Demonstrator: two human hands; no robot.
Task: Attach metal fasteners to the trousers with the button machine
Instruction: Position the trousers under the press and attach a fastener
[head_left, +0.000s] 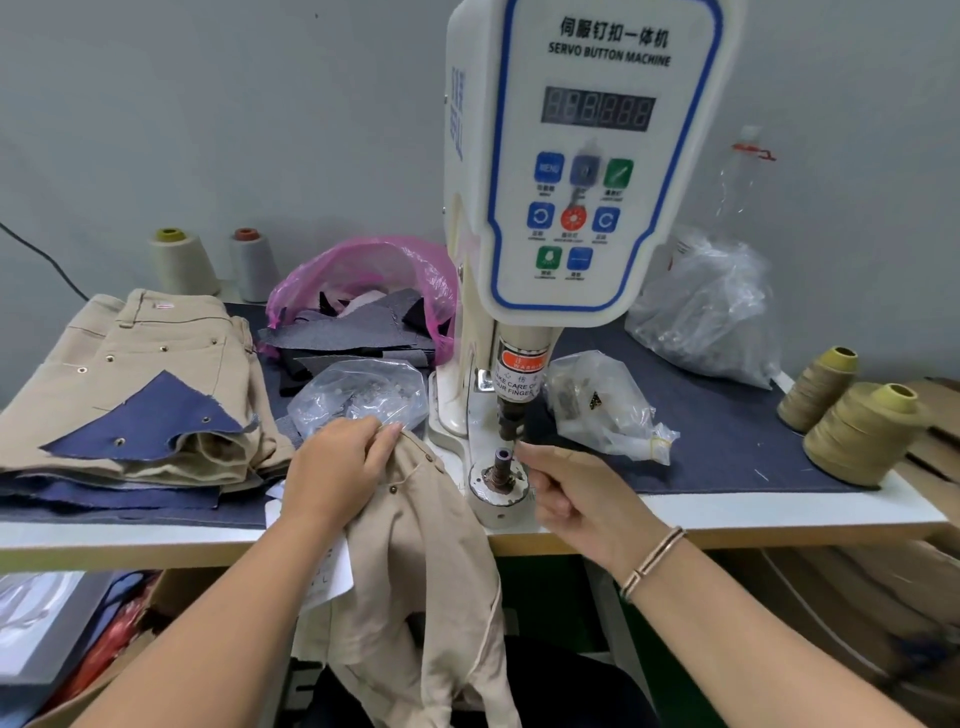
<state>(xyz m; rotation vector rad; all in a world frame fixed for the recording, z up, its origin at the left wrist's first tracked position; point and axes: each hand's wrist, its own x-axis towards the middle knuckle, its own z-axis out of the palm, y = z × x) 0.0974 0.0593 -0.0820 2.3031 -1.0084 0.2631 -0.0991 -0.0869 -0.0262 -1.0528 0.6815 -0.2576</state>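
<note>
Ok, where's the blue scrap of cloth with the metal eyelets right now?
In the head view it lies on the left of the table, on top of the folded tan trousers: the blue scrap, left of the left hand.

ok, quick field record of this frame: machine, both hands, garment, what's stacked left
machine: servo button machine, display unreadable
lower die: bare, no cloth on it
left hand: grips beige trousers left of die
right hand: fingers pinched beside die; whether it holds a fastener, cannot tell
left stack: folded beige trousers, navy scrap on top
</note>
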